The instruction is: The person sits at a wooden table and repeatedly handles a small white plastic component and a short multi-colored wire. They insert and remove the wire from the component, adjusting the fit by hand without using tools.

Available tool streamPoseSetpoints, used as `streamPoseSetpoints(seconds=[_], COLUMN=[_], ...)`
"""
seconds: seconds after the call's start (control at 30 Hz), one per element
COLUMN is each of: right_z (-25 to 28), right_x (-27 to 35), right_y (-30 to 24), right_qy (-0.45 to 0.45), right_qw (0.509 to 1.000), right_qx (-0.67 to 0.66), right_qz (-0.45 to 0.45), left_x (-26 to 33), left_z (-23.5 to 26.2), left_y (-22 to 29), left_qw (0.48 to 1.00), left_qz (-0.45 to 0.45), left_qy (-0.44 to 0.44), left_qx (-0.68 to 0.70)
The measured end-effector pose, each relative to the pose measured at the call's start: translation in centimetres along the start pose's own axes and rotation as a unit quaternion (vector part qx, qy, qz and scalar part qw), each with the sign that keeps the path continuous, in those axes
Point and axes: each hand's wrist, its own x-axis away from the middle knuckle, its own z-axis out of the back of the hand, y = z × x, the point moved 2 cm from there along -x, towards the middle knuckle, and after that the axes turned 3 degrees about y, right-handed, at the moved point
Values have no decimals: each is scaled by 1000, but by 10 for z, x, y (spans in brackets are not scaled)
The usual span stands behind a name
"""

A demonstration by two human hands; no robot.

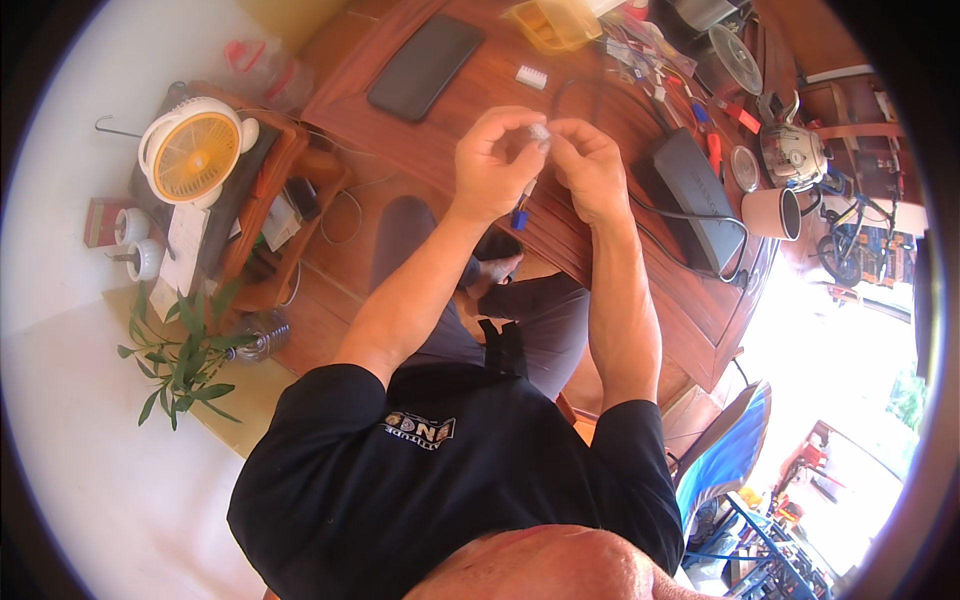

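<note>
A small pale part (539,133) sits between the hands, over the table (670,290). The left hand (495,165) pinches it, thumb and fingers nearly closed; the right hand (590,172) has its fingertips drawn together beside it, whether gripping I cannot tell. A blue plug (519,219) shows below. Beyond lie a white block (531,77) and a black slab (425,67).

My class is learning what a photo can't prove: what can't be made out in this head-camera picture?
All in the head view:
- Small pale piece: what it is; too small, partly covered by the left hand.
- Right hand's grip: blurred where fingertips meet.
- Blue-ended piece: upper end hidden by left-hand fingers.
- Bright opening: much of the outside is lost in glare.
</note>
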Motion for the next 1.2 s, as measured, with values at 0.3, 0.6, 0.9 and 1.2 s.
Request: streamPoseSetpoints(seconds=[0.3, 0.6, 0.9, 1.2], right_z=[6, 5, -8, -13], right_x=[-3, -3, 6, 5], right_y=[9, 5, -3, -2], right_qy=[-25, 3, 96, 147], right_qw=[999, 1000, 981, 925], right_qx=[-25, -25, 103, 229], right_qz=[-15, 14, 137, 263], left_x=[-1, -5, -14, -20], left_z=[3, 3, 10, 16], left_y=[2, 1, -2, 0], left_qw=[996, 987, 952, 938], left_qz=[-48, 119, 222, 270], left_qy=[-47, 5, -18, -29], left_qx=[-61, 104, 211, 217])
